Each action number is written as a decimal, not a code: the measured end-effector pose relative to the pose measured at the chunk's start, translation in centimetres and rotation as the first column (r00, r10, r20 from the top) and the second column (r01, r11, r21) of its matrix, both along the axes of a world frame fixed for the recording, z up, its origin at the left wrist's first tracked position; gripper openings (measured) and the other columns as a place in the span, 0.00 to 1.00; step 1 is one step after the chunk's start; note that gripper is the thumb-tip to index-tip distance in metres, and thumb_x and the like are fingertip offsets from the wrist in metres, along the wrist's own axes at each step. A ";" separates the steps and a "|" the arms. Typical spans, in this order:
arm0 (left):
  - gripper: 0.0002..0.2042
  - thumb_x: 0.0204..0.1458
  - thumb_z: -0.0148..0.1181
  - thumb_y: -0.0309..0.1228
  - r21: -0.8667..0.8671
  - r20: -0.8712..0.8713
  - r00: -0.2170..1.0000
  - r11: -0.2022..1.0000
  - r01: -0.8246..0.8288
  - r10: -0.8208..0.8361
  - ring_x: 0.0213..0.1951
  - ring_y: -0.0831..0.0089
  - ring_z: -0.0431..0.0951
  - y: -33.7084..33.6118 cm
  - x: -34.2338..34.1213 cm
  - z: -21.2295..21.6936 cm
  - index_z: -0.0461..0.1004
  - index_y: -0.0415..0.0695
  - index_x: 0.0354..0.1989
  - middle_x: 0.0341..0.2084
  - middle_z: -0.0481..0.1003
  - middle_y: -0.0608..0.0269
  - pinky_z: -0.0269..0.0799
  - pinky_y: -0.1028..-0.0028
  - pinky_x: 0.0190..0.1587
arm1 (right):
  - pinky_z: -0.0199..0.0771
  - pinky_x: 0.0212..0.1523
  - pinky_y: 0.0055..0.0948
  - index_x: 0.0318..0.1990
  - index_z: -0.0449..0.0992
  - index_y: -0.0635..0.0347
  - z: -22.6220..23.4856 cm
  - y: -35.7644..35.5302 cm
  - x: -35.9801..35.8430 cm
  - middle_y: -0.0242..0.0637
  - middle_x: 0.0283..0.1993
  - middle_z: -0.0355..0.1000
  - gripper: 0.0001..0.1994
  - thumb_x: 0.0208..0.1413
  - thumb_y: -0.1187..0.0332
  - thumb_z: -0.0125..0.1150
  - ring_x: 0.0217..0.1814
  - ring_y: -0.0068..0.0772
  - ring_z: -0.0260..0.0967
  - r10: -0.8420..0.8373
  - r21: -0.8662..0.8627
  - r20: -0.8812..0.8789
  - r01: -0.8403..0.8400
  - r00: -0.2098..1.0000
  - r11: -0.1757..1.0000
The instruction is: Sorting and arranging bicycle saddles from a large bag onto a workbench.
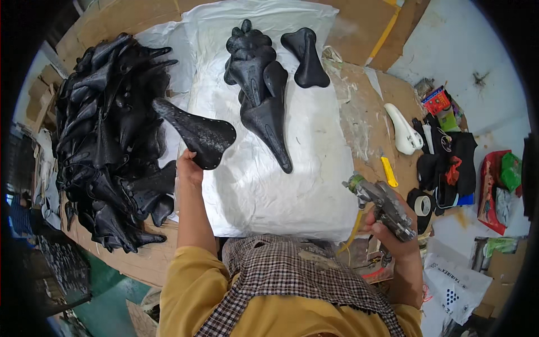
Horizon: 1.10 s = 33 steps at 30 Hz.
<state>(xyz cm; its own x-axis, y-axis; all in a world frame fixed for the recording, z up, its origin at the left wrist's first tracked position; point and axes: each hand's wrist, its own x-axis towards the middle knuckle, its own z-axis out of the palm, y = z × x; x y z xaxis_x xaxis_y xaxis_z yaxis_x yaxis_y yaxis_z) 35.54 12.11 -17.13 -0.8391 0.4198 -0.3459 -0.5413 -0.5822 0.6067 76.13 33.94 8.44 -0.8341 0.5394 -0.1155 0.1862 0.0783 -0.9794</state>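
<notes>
By its near edge, a black bicycle saddle (pixel 203 133) is pinched in my left hand (pixel 190 167), raised over the left side of a white sheet (pixel 281 208). Pale specks and a row of small dots show along its rim. My right hand (pixel 393 237) grips a metal spray gun (pixel 386 203) to the right of the sheet, its nozzle pointing up and left. A yellow hose (pixel 355 231) runs down from the gun. Overlapping black saddles (pixel 263 109) lie stacked on the sheet's far half, and a separate black saddle (pixel 307 60) rests to their right.
A tall heap of black saddles (pixel 106 140) covers the left of the cardboard-covered table (pixel 359 101). On the right lie a white saddle (pixel 405 133), a yellow utility knife (pixel 388 171), a tape roll (pixel 422 205) and dark cloth (pixel 463 160). A red bag (pixel 489 194) sits farther right.
</notes>
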 end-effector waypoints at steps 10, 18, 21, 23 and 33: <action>0.10 0.32 0.51 0.20 -0.352 -0.123 0.904 0.870 0.346 -0.409 0.34 0.69 0.68 14.2 -2.4 -3.0 0.69 0.40 0.28 0.29 0.71 0.62 0.61 0.74 0.44 | 0.69 0.40 0.22 0.59 0.58 0.65 -1.7 1.1 2.8 0.31 0.34 0.69 0.30 0.47 0.75 0.61 0.36 0.21 0.66 -0.119 -0.148 0.085 0.130 0.989 0.980; 0.21 0.33 0.53 0.17 -0.247 -0.332 0.804 0.868 0.431 -0.493 0.43 0.67 0.69 13.2 -1.5 -0.3 0.66 0.38 0.42 0.37 0.70 0.61 0.64 0.69 0.49 | 0.71 0.40 0.27 0.60 0.56 0.64 -2.4 3.8 3.5 0.33 0.36 0.68 0.30 0.49 0.75 0.59 0.37 0.22 0.66 -0.127 -0.222 0.064 0.138 0.990 0.965; 0.28 0.35 0.57 0.17 -0.225 -0.311 0.837 0.890 0.396 -0.451 0.51 0.63 0.67 10.7 0.6 0.3 0.64 0.39 0.51 0.47 0.69 0.59 0.59 0.63 0.57 | 0.72 0.36 0.22 0.57 0.60 0.64 -3.2 5.1 2.4 0.33 0.35 0.69 0.27 0.50 0.71 0.60 0.37 0.20 0.67 -0.140 -0.338 0.125 0.175 0.982 0.925; 0.28 0.36 0.57 0.17 -0.238 -0.273 0.868 0.904 0.356 -0.414 0.51 0.62 0.67 8.4 1.2 -0.5 0.63 0.38 0.52 0.47 0.69 0.59 0.59 0.61 0.57 | 0.71 0.34 0.24 0.56 0.60 0.65 -3.0 6.4 1.4 0.34 0.33 0.69 0.27 0.48 0.69 0.61 0.33 0.23 0.67 -0.170 -0.279 0.111 0.195 0.979 0.940; 0.28 0.35 0.58 0.22 -0.210 0.037 0.903 0.880 0.425 -0.427 0.50 0.62 0.70 5.0 3.2 -2.1 0.65 0.44 0.52 0.47 0.71 0.61 0.63 0.60 0.54 | 0.70 0.34 0.25 0.47 0.67 0.65 -2.7 9.7 -0.1 0.32 0.32 0.69 0.19 0.49 0.66 0.61 0.31 0.22 0.67 -0.229 -0.186 0.042 0.233 0.972 0.954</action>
<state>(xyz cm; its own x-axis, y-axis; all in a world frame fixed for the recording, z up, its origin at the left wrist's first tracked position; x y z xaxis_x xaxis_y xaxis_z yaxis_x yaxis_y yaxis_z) 38.72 17.10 -19.22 -0.5993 0.6572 -0.4571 -0.7019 -0.1567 0.6948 76.06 43.66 5.70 -0.6857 0.6839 -0.2491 0.1972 -0.1550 -0.9680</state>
